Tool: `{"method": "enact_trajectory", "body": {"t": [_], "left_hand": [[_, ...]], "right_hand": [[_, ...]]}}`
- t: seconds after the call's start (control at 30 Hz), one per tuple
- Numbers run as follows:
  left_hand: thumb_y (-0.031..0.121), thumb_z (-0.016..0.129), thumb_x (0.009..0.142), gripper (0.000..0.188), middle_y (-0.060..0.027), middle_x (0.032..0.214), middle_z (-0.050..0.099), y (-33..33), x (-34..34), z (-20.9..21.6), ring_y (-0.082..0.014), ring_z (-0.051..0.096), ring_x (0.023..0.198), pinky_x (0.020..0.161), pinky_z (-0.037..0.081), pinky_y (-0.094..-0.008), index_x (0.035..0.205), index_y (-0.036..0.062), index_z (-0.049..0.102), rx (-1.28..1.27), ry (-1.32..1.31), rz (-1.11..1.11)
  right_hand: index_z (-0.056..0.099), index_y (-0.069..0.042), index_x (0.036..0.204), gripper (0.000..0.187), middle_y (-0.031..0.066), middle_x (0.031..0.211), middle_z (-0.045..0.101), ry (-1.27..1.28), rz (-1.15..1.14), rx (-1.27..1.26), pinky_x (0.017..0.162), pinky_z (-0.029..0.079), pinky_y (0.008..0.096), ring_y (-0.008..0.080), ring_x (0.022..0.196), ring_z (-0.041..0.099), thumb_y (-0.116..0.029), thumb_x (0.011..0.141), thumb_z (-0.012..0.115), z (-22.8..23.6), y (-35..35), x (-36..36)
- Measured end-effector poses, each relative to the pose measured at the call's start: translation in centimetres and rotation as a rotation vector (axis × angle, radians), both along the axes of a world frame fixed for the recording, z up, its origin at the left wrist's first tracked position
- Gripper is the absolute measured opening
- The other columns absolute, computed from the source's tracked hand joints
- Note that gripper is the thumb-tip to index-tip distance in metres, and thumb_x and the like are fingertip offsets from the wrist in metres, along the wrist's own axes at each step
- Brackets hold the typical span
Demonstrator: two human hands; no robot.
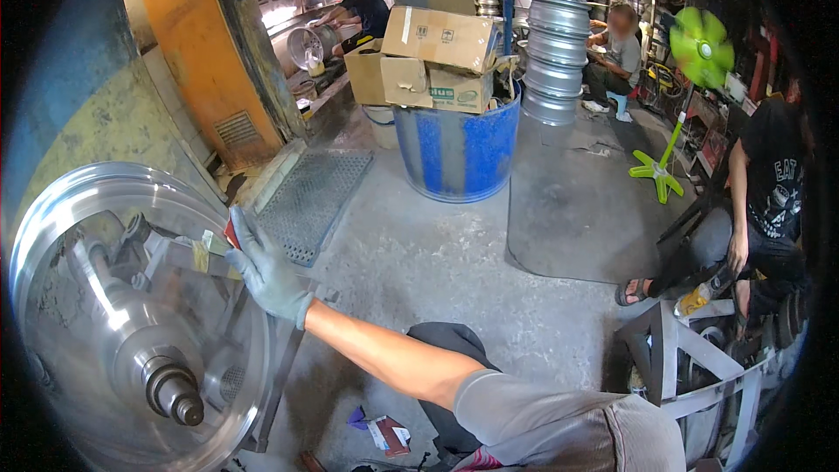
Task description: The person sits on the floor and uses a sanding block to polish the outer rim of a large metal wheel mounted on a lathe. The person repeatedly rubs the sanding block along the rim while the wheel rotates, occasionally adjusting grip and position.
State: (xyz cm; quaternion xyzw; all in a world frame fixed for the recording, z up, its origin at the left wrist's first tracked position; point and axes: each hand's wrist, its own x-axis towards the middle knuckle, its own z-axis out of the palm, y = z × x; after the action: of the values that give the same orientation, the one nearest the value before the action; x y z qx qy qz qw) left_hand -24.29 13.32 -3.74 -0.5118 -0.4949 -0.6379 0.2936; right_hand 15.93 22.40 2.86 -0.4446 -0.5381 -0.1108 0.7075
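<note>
A shiny metal wheel rim fills the left side, mounted around a thick shaft with a threaded end. The rim's inside looks smeared, as if turning. My right hand, in a grey glove, reaches across to the rim's right edge. Between its thumb and fingers is a small red folded sheet that looks like sandpaper. Whether the sheet presses on the rim, I cannot tell. A metal bar with yellowish tape on it shows behind the rim. My left hand is out of the picture.
Red and white scraps lie on the floor below my arm. A blue drum bears cardboard boxes. Beyond are stacked rims and a green fan. A seated person holds a tool beside a metal frame at right.
</note>
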Motion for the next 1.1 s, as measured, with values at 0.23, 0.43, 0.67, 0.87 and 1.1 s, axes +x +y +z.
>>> {"method": "enact_trajectory", "body": {"t": [0.23, 0.43, 0.67, 0.87, 1.1], "left_hand": [[0.026, 0.063, 0.101, 0.063, -0.032, 0.139, 0.05, 0.4, -1.3, -0.1, -0.0441, 0.063, 0.115, 0.093, 0.059, -0.0511, 0.146, -0.0104, 0.038, 0.007, -0.024, -0.031], [0.027, 0.064, 0.101, 0.067, -0.0325, 0.141, 0.048, 0.2, -0.4, -0.3, -0.0441, 0.063, 0.116, 0.094, 0.059, -0.0513, 0.148, -0.0108, 0.036, -0.017, -0.047, -0.068], [0.025, 0.059, 0.103, 0.064, -0.033, 0.141, 0.048, -0.5, -0.1, 0.3, -0.0442, 0.062, 0.117, 0.095, 0.059, -0.0513, 0.149, -0.0109, 0.034, -0.03, -0.18, -0.183], [0.026, 0.054, 0.106, 0.062, -0.0333, 0.141, 0.049, -0.4, -0.3, 0.5, -0.0444, 0.062, 0.118, 0.094, 0.06, -0.0513, 0.151, -0.0105, 0.032, -0.015, -0.319, -0.323], [0.034, 0.071, 0.095, 0.084, -0.0336, 0.143, 0.047, -0.5, 0.3, 0.5, -0.0455, 0.062, 0.119, 0.094, 0.059, -0.0521, 0.153, -0.0096, 0.028, -0.021, -0.259, -0.312]], "right_hand": [[0.03, -0.003, 0.159, 0.067, 0.0264, 0.154, 0.041, 0.039, 0.047, -0.006, 0.116, 0.035, 0.0478, 0.0466, 0.139, 0.043, -0.021, 0.101, 0.058, 0.1, -0.1, -0.4], [0.03, -0.003, 0.159, 0.066, 0.0276, 0.154, 0.041, -0.004, 0.004, -0.016, 0.117, 0.034, 0.0479, 0.0464, 0.139, 0.042, -0.021, 0.101, 0.057, -0.3, -0.1, -0.3], [0.03, -0.003, 0.16, 0.067, 0.027, 0.154, 0.042, 0.014, 0.025, -0.01, 0.116, 0.035, 0.0469, 0.0461, 0.138, 0.043, -0.018, 0.101, 0.058, 0.2, -0.6, -0.8], [0.03, -0.002, 0.159, 0.067, 0.0268, 0.154, 0.042, 0.016, 0.033, -0.027, 0.116, 0.035, 0.0469, 0.0459, 0.138, 0.043, -0.016, 0.1, 0.058, -0.3, -0.3, -0.7], [0.029, 0.0, 0.159, 0.065, 0.0269, 0.158, 0.037, 0.01, 0.053, -0.076, 0.119, 0.031, 0.0445, 0.0438, 0.144, 0.038, -0.022, 0.104, 0.056, -0.4, -0.7, -0.4]]}}
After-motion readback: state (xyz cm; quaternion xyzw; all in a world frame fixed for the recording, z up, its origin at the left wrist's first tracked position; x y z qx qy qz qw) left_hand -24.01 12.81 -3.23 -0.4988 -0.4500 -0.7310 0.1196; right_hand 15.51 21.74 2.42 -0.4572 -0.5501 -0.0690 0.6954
